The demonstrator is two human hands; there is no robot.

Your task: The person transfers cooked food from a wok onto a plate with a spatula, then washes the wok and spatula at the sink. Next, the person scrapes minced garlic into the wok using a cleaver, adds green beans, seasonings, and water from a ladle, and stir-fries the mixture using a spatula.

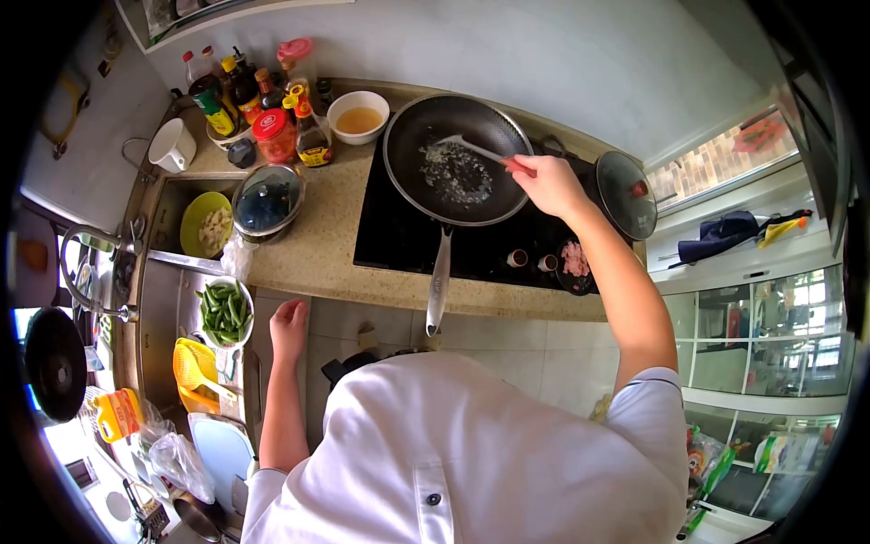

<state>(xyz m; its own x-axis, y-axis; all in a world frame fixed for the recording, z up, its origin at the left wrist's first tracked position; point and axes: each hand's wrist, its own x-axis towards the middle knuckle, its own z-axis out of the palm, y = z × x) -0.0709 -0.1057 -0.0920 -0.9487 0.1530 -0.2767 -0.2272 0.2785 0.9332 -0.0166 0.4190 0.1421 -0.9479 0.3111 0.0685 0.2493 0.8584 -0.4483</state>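
My right hand [546, 181] is closed round the red handle of a spatula [485, 152], whose pale blade reaches into the dark frying pan [419, 122]. Small pale chopped bits [456, 172] lie spread over the pan's base. The pan rests on the black cooktop [381, 240], its silver handle [439, 281] pointing toward my body. Over at the left, my left hand [289, 325] hangs beside the counter edge with its fingers curled together; whatever they hold, if anything, is hidden. The nearest thing to it is a white bowl of green peppers [226, 312].
Sauce bottles [313, 140] and a bowl of yellowish liquid [358, 118] stand behind left. A lidded pot [267, 201] sits beside the sink [168, 213]. Minced pink meat [575, 259] and a glass lid [625, 195] are at the right.
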